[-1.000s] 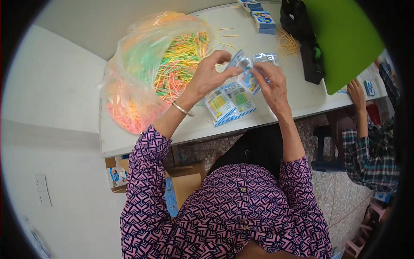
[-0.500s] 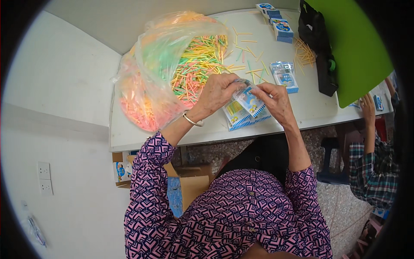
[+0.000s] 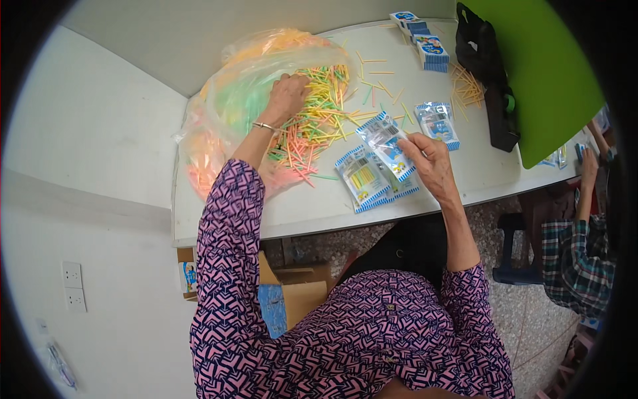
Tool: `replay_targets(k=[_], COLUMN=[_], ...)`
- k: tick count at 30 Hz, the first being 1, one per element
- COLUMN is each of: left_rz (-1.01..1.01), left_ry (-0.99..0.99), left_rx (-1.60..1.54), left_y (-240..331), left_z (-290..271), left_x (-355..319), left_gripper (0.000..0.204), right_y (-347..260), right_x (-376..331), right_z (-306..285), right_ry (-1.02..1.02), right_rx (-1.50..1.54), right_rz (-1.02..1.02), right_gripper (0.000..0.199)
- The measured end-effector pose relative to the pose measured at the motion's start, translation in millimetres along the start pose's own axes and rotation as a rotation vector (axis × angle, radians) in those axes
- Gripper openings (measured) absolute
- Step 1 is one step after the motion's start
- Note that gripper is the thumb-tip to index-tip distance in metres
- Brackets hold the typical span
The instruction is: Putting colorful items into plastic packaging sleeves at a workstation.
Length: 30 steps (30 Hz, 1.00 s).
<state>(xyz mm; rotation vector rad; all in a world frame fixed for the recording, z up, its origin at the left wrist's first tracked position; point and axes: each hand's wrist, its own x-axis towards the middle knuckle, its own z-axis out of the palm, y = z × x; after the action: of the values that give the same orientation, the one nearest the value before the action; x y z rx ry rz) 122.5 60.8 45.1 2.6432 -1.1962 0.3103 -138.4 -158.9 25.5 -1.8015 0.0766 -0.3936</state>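
Observation:
My left hand point(image 3: 287, 96) reaches into a heap of thin coloured sticks point(image 3: 312, 126) spilling from a large clear plastic bag point(image 3: 232, 106) on the white table point(image 3: 292, 213); its fingers are closed down on the sticks. My right hand point(image 3: 430, 159) pinches a small clear and blue packet point(image 3: 384, 143) by its lower end, just above the table. Under it lie flat packets point(image 3: 362, 179) holding coloured sticks. Another packet point(image 3: 436, 122) lies to the right.
Small blue and white boxes point(image 3: 425, 43) stand at the table's far side beside loose sticks point(image 3: 468, 86). A black bag point(image 3: 488, 80) and a green board point(image 3: 538, 73) lie at the right. Another person's arm in a plaid sleeve point(image 3: 571, 259) is at the right edge. Cardboard boxes point(image 3: 292, 292) sit under the table.
My left hand has let go of the packet and moved up and left into the heap of sticks. My right hand still holds the packet alone.

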Motion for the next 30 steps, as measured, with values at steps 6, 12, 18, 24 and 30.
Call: replay_targets(k=[6,12,18,24,30], left_rz=[0.08,0.078,0.097,0.118,0.087], left_ry=[-0.227,-0.163,-0.064,-0.029,-0.112], left_rx=[0.369,0.36,0.343,0.304,0.388], left_y=[-22,-23,-25,-19,-20], left_z=[29,44,52,49,50], left_x=[20,22,14,7,12], left_gripper=[0.035,0.032,0.029,0.027,0.024], right_y=[5,3,3,9,5], right_x=[-6,-9,-13,-17,-19], right_z=[-3,-8,-11,-15,-17], right_ry=[0.054,0.077,0.067,0.085,0.104], right_rx=[0.053,0.048,0.077,0.117,0.162], right_rz=[0.013,-0.001,0.021,0.048,0.027], right_gripper=[0.021,0.021,0.019,0.02,0.02])
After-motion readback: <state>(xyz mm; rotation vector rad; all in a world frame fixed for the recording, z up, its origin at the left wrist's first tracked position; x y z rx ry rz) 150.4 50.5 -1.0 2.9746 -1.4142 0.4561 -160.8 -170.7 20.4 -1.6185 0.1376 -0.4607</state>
